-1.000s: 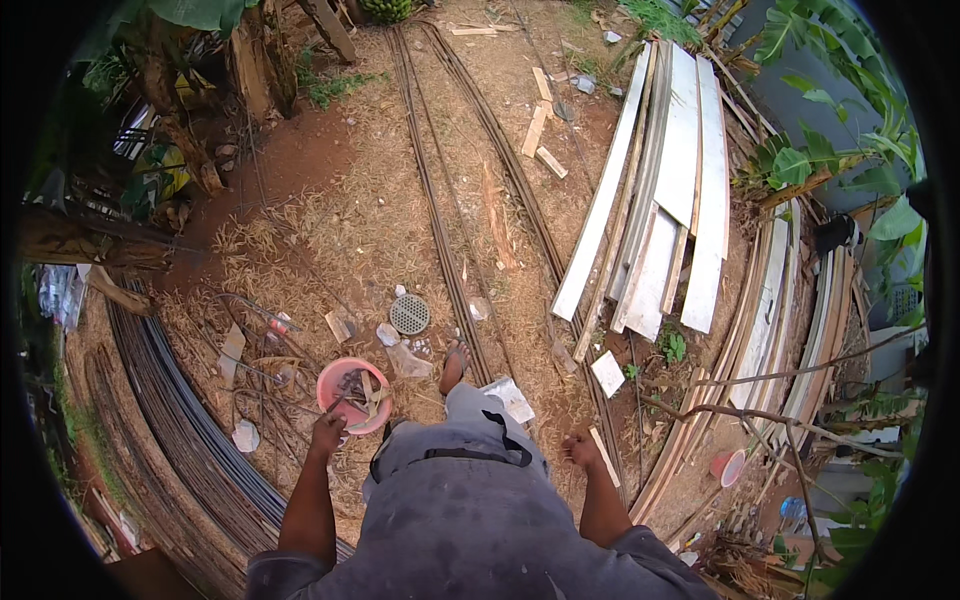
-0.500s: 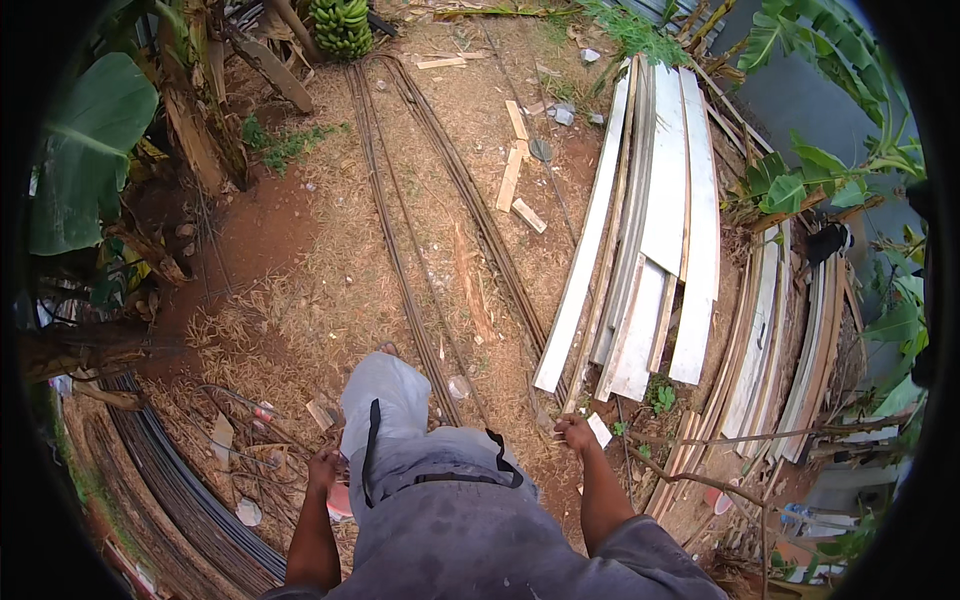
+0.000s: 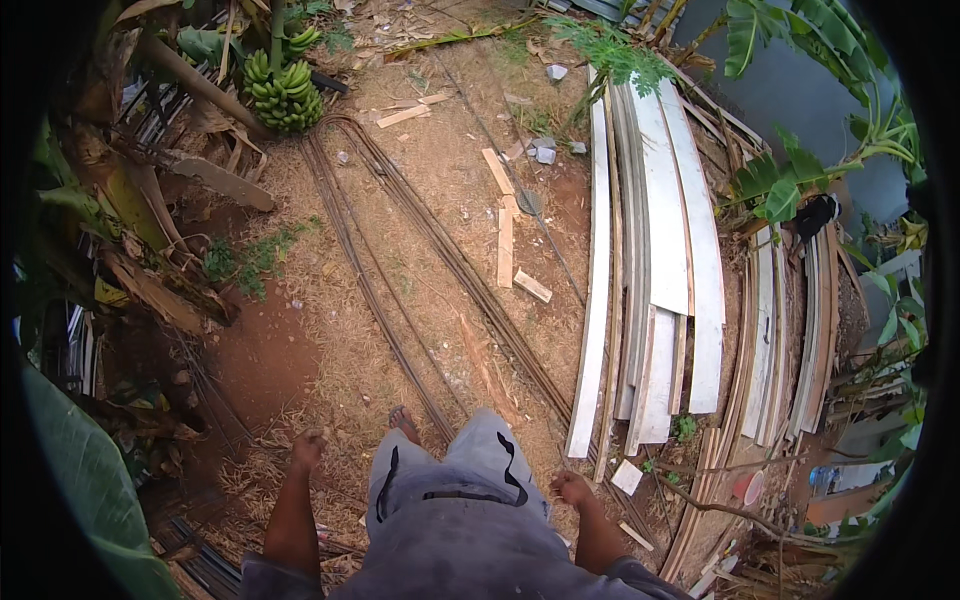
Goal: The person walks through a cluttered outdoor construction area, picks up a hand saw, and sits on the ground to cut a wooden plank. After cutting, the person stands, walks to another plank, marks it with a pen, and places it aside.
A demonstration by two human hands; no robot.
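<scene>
My left hand (image 3: 308,450) hangs at my left side over dry grass and bare red soil, fingers loosely bent and apart, with nothing seen in it. At my right hip, my right hand (image 3: 572,488) hangs with its fingers slightly curled and apart, also without a visible object. That hand is nearest to the lower ends of a stack of long white-faced boards (image 3: 672,210). Long rusty steel bars (image 3: 365,270), bent round at the far end, lie on the ground ahead of my legs. Neither hand touches the boards or the bars.
Short wood offcuts (image 3: 505,247) lie scattered ahead. A green banana bunch (image 3: 285,97) hangs at the far left beside plant trunks. More timber (image 3: 762,340) lies at the right, with a thin branch (image 3: 720,505) across it. A large leaf (image 3: 80,490) fills the lower left.
My body has moved forward and left. My left hand has swung forward, away from my hip; my right hand has drawn back closer to my side. A bare foot now shows ahead.
</scene>
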